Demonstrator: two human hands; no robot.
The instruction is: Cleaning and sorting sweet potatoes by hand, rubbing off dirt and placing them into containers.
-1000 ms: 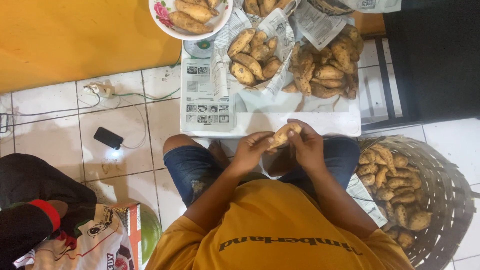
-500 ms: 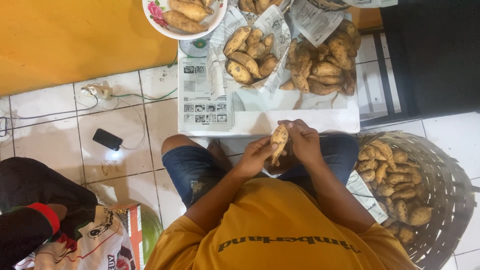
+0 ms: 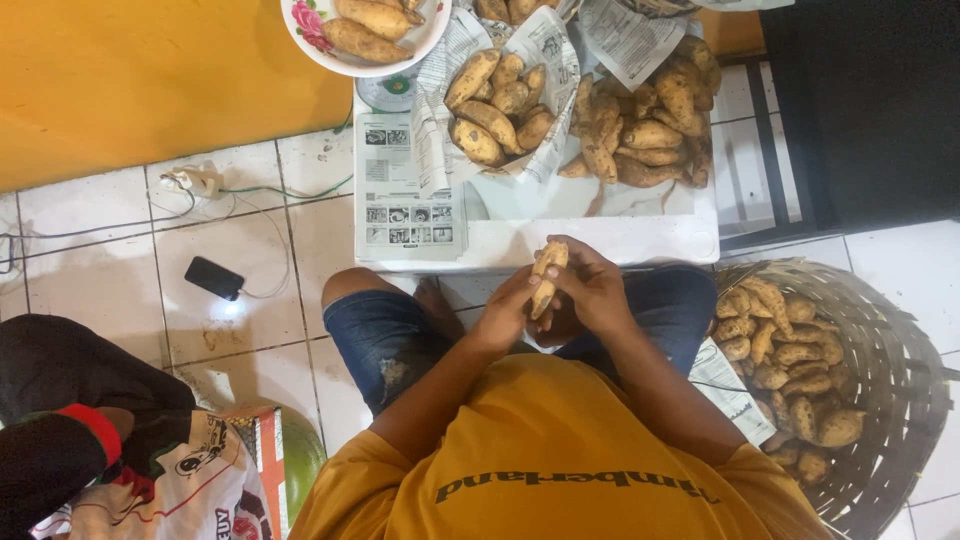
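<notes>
Seated on the tiled floor (image 3: 250, 330), knees up against a low white worktop (image 3: 600, 240). Between both hands, held upright just above the lap: one pale tan sweet potato (image 3: 547, 278), tip pointing toward the worktop edge. Left hand (image 3: 510, 310) wrapped along its left side, fingers (image 3: 528, 285) curled and pressed against the skin. Right hand (image 3: 595, 290) cupped over the right side, fingers closed around the tuber (thumb hidden behind it). On the worktop, a newspaper-lined bowl (image 3: 500, 105) heaped with sweet potatoes, and just beside it a loose pile (image 3: 640, 125) of more on paper. Further left, a flowered plate (image 3: 365, 25) with two or three roots. At the right knee, a woven basket (image 3: 880, 390) partly filled with smaller ones. On the floor to the left, a dark phone (image 3: 213, 278) on a cable.
</notes>
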